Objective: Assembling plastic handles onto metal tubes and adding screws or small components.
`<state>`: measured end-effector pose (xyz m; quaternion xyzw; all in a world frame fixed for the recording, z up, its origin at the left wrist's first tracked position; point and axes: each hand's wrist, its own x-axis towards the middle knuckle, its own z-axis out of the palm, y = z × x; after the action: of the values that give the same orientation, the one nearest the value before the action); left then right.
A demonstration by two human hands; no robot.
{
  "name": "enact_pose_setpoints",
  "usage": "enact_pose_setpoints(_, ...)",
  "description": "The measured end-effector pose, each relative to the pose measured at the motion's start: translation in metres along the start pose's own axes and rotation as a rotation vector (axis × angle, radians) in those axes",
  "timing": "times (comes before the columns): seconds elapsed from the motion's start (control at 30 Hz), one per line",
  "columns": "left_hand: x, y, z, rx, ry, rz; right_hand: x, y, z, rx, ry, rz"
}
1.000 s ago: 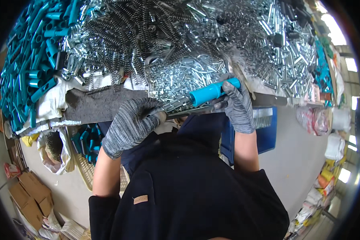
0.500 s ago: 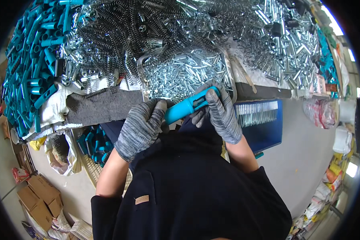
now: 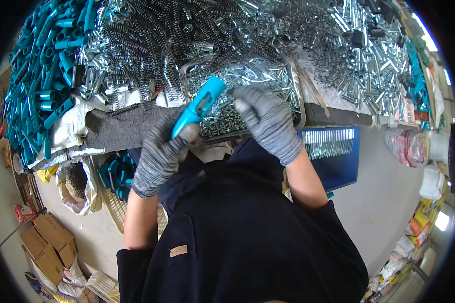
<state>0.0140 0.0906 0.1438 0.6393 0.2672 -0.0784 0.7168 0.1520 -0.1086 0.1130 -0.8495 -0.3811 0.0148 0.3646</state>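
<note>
My left hand (image 3: 162, 146), in a grey knitted glove, is closed around the lower end of a teal tube (image 3: 199, 106). The tube tilts up to the right, and a cut-out slot with something dark inside shows in its side. My right hand (image 3: 268, 118), gloved alike, is over the right part of a metal-rimmed tray (image 3: 299, 108). Its fingers point left, thumb and forefinger a little apart, with nothing visible between them. Small shiny metal pins (image 3: 255, 70) fill the back of the tray, and small dark metal parts (image 3: 222, 121) lie at its front.
Black coil springs (image 3: 151, 45) are heaped behind the tray. A pile of teal tubes (image 3: 48, 76) is at the left, silver metal tubes (image 3: 379, 76) at the right. Below the bench are a blue bin (image 3: 338, 161) with metal rods and, at lower left, cardboard boxes (image 3: 48, 247).
My right hand has let go of the teal tube and moved up over the tray. My left hand has tipped the tube more upright and shifted slightly left.
</note>
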Motion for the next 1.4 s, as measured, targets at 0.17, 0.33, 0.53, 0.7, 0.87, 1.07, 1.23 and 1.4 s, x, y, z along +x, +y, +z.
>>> enact_pose_setpoints(0.17, 0.004, -0.001, -0.004, -0.018, 0.078, 0.128, 0.010, -0.020, 0.006, -0.281, -0.218, 0.061)
enact_pose_setpoints(0.33, 0.003, 0.005, -0.004, -0.048, -0.005, 0.000, 0.011, -0.016, 0.003, -0.197, -0.154, 0.063)
enact_pose_setpoints(0.53, 0.009, 0.000, 0.004, 0.092, -0.017, 0.061, 0.008, -0.036, -0.013, 0.509, -0.039, 0.252)
enact_pose_setpoints(0.7, 0.015, -0.011, 0.018, 0.112, 0.014, 0.209, 0.008, -0.050, -0.010, 0.230, -0.007, 0.074)
enact_pose_setpoints(0.87, 0.014, -0.011, 0.039, 0.335, 0.242, 0.466, 0.005, -0.060, -0.003, -0.014, 0.097, -0.006)
enact_pose_setpoints(1.07, 0.013, -0.008, 0.040, 0.347, 0.242, 0.498, 0.008, -0.052, 0.002, 0.553, 0.206, 0.264)
enact_pose_setpoints(1.23, 0.003, 0.003, 0.043, 0.002, -0.021, 0.377, 0.010, -0.033, -0.006, 1.080, -0.145, 0.282)
enact_pose_setpoints(1.4, 0.018, 0.006, 0.046, 0.144, 0.025, 0.404, 0.003, -0.029, 0.000, 1.170, -0.046, 0.278)
